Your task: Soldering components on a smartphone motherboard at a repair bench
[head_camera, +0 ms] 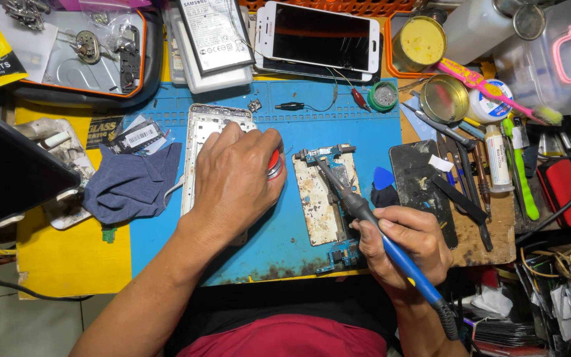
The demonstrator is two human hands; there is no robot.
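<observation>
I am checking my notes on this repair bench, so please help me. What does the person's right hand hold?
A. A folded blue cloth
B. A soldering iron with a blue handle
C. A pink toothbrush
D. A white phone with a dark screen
B: the right hand grips a soldering iron by its blue handle, with the tip pointing up toward the circuit board on the blue mat.
</observation>
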